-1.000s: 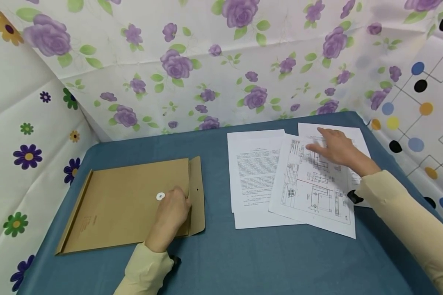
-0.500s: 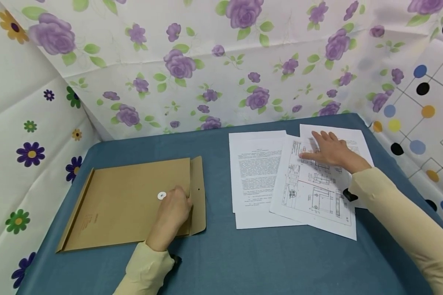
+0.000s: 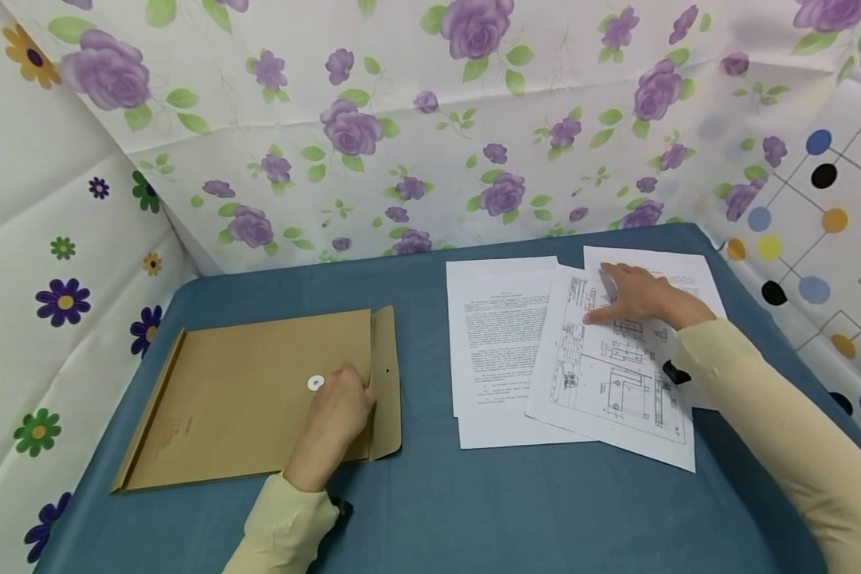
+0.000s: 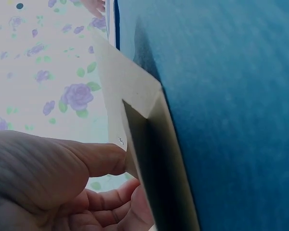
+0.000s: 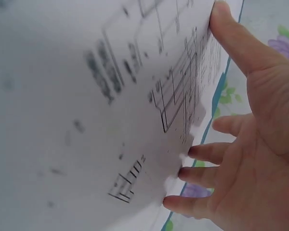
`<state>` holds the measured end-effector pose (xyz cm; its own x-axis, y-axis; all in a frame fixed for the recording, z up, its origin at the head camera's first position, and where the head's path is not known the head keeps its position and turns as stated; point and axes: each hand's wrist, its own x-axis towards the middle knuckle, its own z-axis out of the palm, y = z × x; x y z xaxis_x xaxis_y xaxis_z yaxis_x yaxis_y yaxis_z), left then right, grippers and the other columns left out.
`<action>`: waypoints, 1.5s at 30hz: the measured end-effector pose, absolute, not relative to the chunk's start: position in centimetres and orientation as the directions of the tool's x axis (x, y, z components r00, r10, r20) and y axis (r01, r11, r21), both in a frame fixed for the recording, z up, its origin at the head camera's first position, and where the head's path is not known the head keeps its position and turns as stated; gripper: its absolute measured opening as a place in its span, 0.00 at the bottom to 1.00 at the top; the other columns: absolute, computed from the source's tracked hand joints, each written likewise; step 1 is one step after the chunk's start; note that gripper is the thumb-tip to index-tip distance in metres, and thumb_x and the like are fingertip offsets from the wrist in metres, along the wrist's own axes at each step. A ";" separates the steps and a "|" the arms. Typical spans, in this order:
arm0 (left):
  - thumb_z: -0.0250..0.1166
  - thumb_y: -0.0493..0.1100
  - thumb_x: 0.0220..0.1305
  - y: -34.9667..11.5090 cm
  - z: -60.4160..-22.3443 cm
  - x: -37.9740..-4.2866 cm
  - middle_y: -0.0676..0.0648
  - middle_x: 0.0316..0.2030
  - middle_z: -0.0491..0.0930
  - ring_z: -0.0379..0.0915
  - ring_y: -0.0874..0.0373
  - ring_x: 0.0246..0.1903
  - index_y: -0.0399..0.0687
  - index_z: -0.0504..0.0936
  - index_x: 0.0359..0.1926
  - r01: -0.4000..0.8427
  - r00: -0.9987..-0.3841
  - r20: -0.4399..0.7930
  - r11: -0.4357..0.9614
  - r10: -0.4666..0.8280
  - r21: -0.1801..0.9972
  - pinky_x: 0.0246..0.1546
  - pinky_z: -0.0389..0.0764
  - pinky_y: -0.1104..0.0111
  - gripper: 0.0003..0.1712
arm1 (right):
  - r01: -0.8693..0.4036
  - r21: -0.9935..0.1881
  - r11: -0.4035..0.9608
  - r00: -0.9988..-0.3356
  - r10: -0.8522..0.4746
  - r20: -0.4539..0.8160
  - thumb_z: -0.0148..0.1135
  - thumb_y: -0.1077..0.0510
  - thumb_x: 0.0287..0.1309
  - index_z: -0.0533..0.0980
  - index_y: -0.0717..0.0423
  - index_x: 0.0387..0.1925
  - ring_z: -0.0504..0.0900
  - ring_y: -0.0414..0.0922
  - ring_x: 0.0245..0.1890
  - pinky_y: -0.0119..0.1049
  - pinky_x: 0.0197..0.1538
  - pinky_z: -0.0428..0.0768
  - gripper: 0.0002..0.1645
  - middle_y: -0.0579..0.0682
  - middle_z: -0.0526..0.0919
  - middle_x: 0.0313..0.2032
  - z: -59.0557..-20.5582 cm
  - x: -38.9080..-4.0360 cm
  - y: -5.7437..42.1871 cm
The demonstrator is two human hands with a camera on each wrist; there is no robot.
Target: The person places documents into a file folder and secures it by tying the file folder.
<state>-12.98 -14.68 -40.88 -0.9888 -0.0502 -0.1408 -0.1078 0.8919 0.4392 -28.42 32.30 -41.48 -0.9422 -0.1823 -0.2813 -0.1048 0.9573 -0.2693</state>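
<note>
A brown kraft document envelope (image 3: 244, 399) lies on the blue-covered table at the left, its flap (image 3: 384, 383) folded out to the right. Beside the white round button (image 3: 316, 383) my left hand (image 3: 333, 410) pinches the edge of the front panel. The left wrist view has the thumb (image 4: 103, 159) at that edge and the mouth parted. To the right, my right hand (image 3: 638, 296) touches the printed drawing sheet (image 3: 581, 383) with spread fingertips, near its upper end. Its thumb (image 5: 241, 45) and fingers are extended over the paper in the right wrist view.
Under the drawing sheet's left side lie text pages (image 3: 502, 343), slightly fanned. Another printed page (image 3: 689, 263) sticks out behind it at the upper right. Flowered cloth (image 3: 430, 135) hangs behind the table, and patterned cloths flank both sides.
My right hand has shifted a little left over the drawing sheet, and its fingers have come down toward the paper. The left hand keeps its hold on the envelope, which has not moved.
</note>
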 end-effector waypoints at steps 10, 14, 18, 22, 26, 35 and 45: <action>0.60 0.32 0.68 -14.8 -40.9 -12.8 0.42 0.26 0.71 0.70 0.48 0.25 0.34 0.73 0.33 -0.093 -0.992 -0.118 0.900 -0.046 0.427 0.24 0.70 0.63 0.06 | -0.095 -0.200 0.975 -0.946 -0.151 -0.286 0.76 0.22 0.39 0.54 0.70 0.76 0.56 0.77 0.68 0.79 0.65 0.49 0.79 0.79 0.60 0.68 -40.3 -28.5 31.3; 0.60 0.32 0.68 -14.8 -40.9 -12.8 0.42 0.26 0.71 0.70 0.48 0.25 0.34 0.73 0.33 -0.085 -0.992 -0.117 0.896 -0.037 0.436 0.24 0.70 0.63 0.05 | -0.093 -0.164 0.982 -0.946 -0.138 -0.292 0.75 0.21 0.37 0.58 0.71 0.74 0.60 0.76 0.64 0.78 0.64 0.53 0.78 0.79 0.62 0.65 -40.1 -28.6 31.2; 0.60 0.31 0.67 -14.8 -41.1 -12.8 0.42 0.26 0.71 0.69 0.48 0.24 0.34 0.73 0.32 -0.080 -0.993 -0.114 0.895 -0.033 0.439 0.24 0.70 0.63 0.06 | -0.112 -0.156 0.981 -0.944 -0.154 -0.291 0.76 0.19 0.33 0.59 0.69 0.73 0.63 0.74 0.62 0.76 0.63 0.58 0.80 0.78 0.64 0.63 -40.1 -29.1 31.5; 0.59 0.31 0.66 -14.8 -41.2 -12.9 0.42 0.24 0.70 0.68 0.49 0.23 0.36 0.71 0.30 -0.075 -0.994 -0.102 0.896 -0.033 0.437 0.23 0.68 0.63 0.07 | -0.120 -0.162 0.979 -0.944 -0.163 -0.287 0.75 0.17 0.30 0.57 0.70 0.74 0.64 0.74 0.62 0.76 0.62 0.60 0.83 0.78 0.64 0.64 -40.4 -29.7 31.8; 0.60 0.31 0.66 -14.8 -41.2 -12.9 0.42 0.24 0.69 0.68 0.49 0.23 0.37 0.71 0.29 -0.073 -0.994 -0.102 0.898 -0.031 0.435 0.22 0.67 0.64 0.08 | -0.106 -0.188 0.976 -0.943 -0.159 -0.292 0.74 0.17 0.30 0.58 0.71 0.72 0.70 0.72 0.58 0.74 0.60 0.64 0.83 0.77 0.69 0.62 -40.7 -29.8 32.1; 0.60 0.32 0.68 -14.9 -41.2 -12.8 0.42 0.25 0.71 0.70 0.49 0.24 0.34 0.73 0.33 -0.092 -0.991 -0.129 0.893 -0.039 0.440 0.24 0.69 0.63 0.06 | -0.130 -0.176 0.976 -0.944 -0.176 -0.278 0.79 0.24 0.35 0.61 0.74 0.69 0.73 0.69 0.53 0.71 0.60 0.66 0.75 0.75 0.72 0.56 -40.1 -29.1 31.0; 0.60 0.33 0.68 -15.0 -41.2 -12.8 0.42 0.25 0.70 0.69 0.49 0.24 0.36 0.72 0.33 -0.097 -0.990 -0.132 0.894 -0.043 0.437 0.23 0.69 0.64 0.06 | -0.084 -0.254 0.963 -0.963 -0.145 -0.229 0.82 0.30 0.39 0.54 0.76 0.71 0.70 0.73 0.61 0.73 0.63 0.62 0.76 0.78 0.69 0.61 -40.4 -28.5 31.0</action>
<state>-12.84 -14.96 -41.20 -0.9903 -0.0435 -0.1316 -0.0973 0.8944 0.4366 -28.48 31.01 -40.44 -0.9625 -0.1447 -0.2294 -0.0843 0.9635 -0.2542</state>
